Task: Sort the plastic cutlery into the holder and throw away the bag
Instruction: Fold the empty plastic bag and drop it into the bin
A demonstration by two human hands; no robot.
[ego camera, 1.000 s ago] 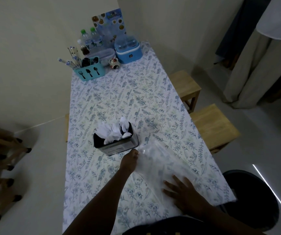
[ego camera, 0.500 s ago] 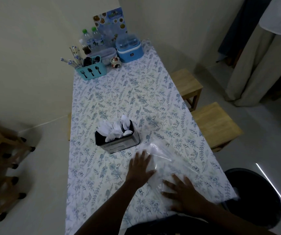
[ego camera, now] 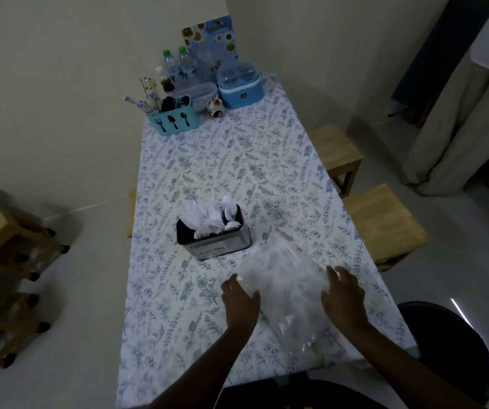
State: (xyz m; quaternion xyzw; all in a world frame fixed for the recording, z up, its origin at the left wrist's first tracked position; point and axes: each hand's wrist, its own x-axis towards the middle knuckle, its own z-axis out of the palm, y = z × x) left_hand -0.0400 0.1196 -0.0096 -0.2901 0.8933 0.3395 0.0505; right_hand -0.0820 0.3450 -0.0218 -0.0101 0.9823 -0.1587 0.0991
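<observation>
A clear plastic bag (ego camera: 289, 287) lies flat on the floral tablecloth near the front of the table. My left hand (ego camera: 240, 301) rests on the bag's left edge with fingers fairly straight. On the bag's right edge lies my right hand (ego camera: 344, 295), fingers spread. Just beyond the bag stands a dark metal holder (ego camera: 215, 240) filled with white plastic cutlery (ego camera: 209, 216).
A dark round bin (ego camera: 456, 349) stands on the floor at the front right. Two wooden stools (ego camera: 385, 225) sit along the table's right side. At the far end are a teal cutlery caddy (ego camera: 174, 119), bottles and a blue container (ego camera: 240, 87). Stacked stools stand at the left.
My left hand came back from the holder to the bag's left edge. My right hand shifted to the bag's right edge. The bag now lies between both hands.
</observation>
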